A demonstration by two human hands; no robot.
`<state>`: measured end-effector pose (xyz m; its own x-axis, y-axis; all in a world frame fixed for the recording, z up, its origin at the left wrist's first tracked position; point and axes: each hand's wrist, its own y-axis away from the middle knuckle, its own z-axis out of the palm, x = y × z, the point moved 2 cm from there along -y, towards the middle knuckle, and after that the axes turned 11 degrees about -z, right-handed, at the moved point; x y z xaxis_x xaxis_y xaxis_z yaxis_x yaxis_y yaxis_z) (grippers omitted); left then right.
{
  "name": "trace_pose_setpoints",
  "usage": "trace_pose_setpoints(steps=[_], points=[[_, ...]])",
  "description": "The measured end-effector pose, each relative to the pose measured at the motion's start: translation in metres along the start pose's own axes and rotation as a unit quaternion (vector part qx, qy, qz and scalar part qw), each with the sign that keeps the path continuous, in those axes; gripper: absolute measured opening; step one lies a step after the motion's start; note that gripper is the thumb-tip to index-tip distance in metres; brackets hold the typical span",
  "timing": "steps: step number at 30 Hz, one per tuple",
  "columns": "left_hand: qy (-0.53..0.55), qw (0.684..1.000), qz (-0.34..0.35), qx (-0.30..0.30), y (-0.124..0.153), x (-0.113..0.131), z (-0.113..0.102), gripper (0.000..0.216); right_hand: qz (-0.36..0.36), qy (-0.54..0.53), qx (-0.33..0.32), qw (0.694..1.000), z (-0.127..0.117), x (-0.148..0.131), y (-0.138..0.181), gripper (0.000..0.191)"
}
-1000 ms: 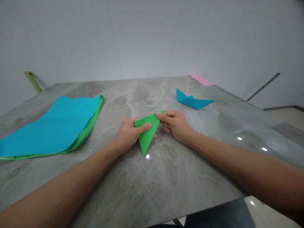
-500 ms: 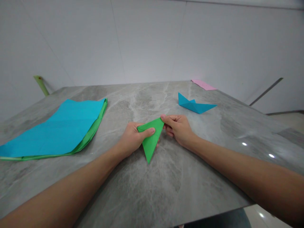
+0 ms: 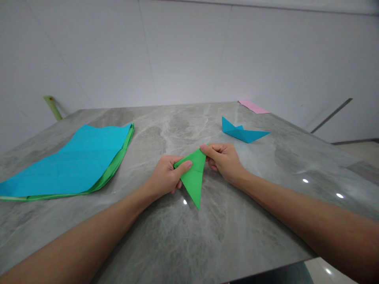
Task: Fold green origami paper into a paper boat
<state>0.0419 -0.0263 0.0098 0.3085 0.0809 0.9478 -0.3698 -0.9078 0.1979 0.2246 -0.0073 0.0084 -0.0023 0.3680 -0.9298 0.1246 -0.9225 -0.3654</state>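
Green folded paper triangle (image 3: pixel 193 177), upper corners pinched firmly by left hand (image 3: pixel 164 177) and right hand (image 3: pixel 222 161), over marble counter (image 3: pixel 177 240).

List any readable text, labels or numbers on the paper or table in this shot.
None readable: no writing shows on the folded green paper triangle held by the left hand and right hand, the blue paper boat, the large blue paper sheet, the pink paper strip or the grey marble tabletop.
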Motion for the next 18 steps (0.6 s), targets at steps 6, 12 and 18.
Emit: trace_pose_setpoints(steps=[6, 12, 18], points=[[0.034, 0.998, 0.015, 0.052, -0.001, 0.000, 0.000, 0.041, 0.027, 0.005, -0.054, 0.998, 0.010, 0.003, 0.007, 0.050], [0.066, 0.993, 0.041, 0.094, -0.002, -0.001, -0.003, 0.040, 0.030, 0.005, -0.145, 0.989, 0.015, -0.002, 0.009, 0.053], [0.003, 0.999, 0.010, -0.037, -0.005, -0.003, -0.002, 0.046, 0.022, 0.026, -0.095, 0.995, 0.006, -0.005, 0.004, 0.049]])
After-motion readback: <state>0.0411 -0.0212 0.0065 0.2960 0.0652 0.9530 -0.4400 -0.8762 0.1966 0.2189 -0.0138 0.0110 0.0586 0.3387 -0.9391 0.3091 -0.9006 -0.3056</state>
